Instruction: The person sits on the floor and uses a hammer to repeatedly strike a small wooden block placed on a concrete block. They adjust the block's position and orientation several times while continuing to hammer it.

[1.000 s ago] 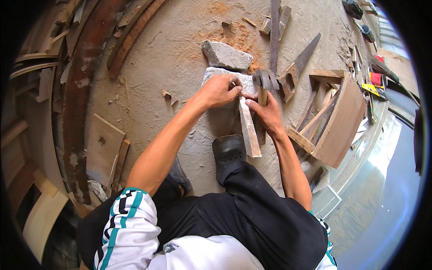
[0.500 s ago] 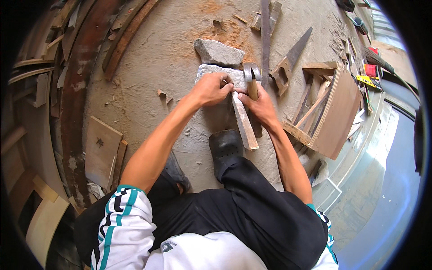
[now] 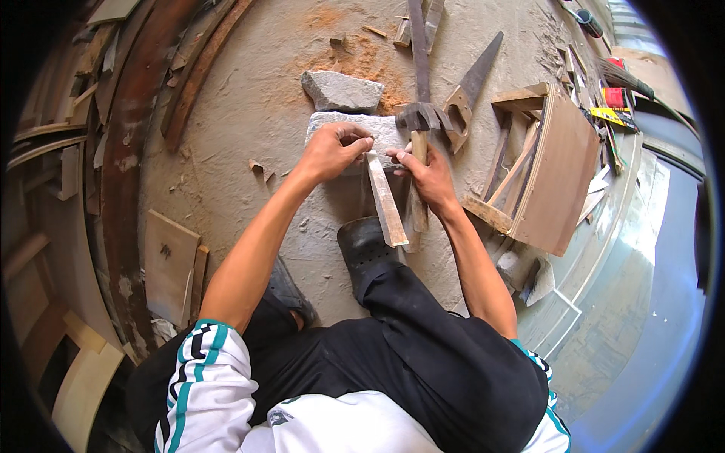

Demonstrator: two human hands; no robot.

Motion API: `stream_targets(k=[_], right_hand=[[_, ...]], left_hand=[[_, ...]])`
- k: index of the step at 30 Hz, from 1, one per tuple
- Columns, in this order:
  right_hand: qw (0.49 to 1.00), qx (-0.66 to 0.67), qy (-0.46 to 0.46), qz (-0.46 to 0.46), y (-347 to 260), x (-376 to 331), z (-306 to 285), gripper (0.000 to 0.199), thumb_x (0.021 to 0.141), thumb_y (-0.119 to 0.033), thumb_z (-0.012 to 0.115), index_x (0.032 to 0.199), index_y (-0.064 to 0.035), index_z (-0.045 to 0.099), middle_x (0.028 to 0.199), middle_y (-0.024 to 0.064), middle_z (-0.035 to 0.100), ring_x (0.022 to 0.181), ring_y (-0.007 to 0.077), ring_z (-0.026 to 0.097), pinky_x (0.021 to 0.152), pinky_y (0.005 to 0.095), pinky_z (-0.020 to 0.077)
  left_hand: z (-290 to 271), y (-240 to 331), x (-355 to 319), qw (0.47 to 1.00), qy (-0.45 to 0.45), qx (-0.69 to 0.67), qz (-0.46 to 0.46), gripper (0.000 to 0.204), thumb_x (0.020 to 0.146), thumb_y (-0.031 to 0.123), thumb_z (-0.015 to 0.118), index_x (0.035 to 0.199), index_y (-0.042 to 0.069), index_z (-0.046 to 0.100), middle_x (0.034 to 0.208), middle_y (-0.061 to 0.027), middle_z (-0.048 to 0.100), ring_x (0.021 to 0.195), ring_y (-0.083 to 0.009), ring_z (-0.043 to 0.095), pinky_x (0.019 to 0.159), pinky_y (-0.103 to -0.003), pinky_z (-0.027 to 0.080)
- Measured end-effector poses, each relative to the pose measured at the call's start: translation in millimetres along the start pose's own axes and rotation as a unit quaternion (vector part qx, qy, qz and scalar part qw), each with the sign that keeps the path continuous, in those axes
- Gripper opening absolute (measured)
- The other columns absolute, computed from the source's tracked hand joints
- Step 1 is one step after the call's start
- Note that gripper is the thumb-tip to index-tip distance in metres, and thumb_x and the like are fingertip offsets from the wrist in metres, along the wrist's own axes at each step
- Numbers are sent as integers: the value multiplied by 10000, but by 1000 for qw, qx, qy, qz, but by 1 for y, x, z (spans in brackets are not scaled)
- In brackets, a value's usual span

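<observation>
My left hand is closed in a pinch at the far end of a narrow wooden strip. Whatever sits between its fingertips is too small to make out. The strip slopes toward me, its near end beside my dark clog. In my right hand is a claw hammer, gripped by its wooden handle with the metal head pointing away from me. The thumb and a finger of that hand reach toward the strip without touching it. Just beyond both hands lies a flat grey stone block.
A second stone lies behind the block, near orange sawdust. A handsaw and a long dark bar rest on the floor. To the right stands a wooden box frame. Boards and scraps crowd the left.
My right hand has drawn away from the strip's end, and the hammer has turned so its claw shows differently. My left hand keeps its pinch. The whole view has shifted slightly.
</observation>
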State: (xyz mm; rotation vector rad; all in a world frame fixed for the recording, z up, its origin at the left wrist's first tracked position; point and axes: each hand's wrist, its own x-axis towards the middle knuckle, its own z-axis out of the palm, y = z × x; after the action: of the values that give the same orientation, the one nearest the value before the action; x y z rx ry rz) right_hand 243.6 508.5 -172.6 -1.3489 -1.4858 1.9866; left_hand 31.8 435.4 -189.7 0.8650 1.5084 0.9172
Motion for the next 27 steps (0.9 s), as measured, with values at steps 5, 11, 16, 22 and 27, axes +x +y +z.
stream_targets(k=[5, 11, 16, 22, 27], right_hand=[[1000, -23, -5, 9, -7, -5, -3, 282, 935, -181, 657, 1117, 21, 580, 1024, 105, 705, 999, 172, 680, 743, 285, 556], [999, -34, -18, 17, -5, -4, -10, 278, 914, -211, 667, 1071, 3, 586, 915, 80, 692, 809, 143, 670, 650, 275, 543], [997, -70, -7, 40, -24, -10, -5, 266, 893, -240, 687, 1015, -18, 605, 744, 27, 608, 566, 107, 579, 522, 276, 483], [994, -106, -8, 27, -37, -15, -4, 281, 891, -236, 697, 1026, -4, 614, 700, 12, 567, 530, 100, 547, 493, 271, 449], [997, -71, -35, 16, -47, -23, 4, 447, 926, -245, 665, 1257, 9, 506, 765, 31, 561, 530, 103, 534, 484, 267, 447]], left_hand=[[5, 2, 4, 999, 16, 23, 28, 234, 890, 209, 717, 992, -1, 744, 803, -75, 729, 688, -113, 649, 648, -283, 522], [3, 1, 6, 997, 8, 73, 10, 248, 869, 250, 734, 982, 31, 766, 828, -84, 741, 734, -135, 669, 698, -304, 533], [1, 1, 5, 998, -3, 58, -12, 261, 868, 262, 733, 1002, 40, 768, 879, -99, 753, 772, -143, 681, 737, -305, 537], [1, 3, 3, 995, -2, 93, 28, 284, 871, 282, 723, 1012, 39, 761, 935, -138, 752, 866, -213, 710, 809, -344, 536], [1, 0, 3, 992, 1, 111, 68, 294, 874, 290, 718, 1015, 35, 756, 959, -161, 745, 906, -258, 714, 848, -363, 530]])
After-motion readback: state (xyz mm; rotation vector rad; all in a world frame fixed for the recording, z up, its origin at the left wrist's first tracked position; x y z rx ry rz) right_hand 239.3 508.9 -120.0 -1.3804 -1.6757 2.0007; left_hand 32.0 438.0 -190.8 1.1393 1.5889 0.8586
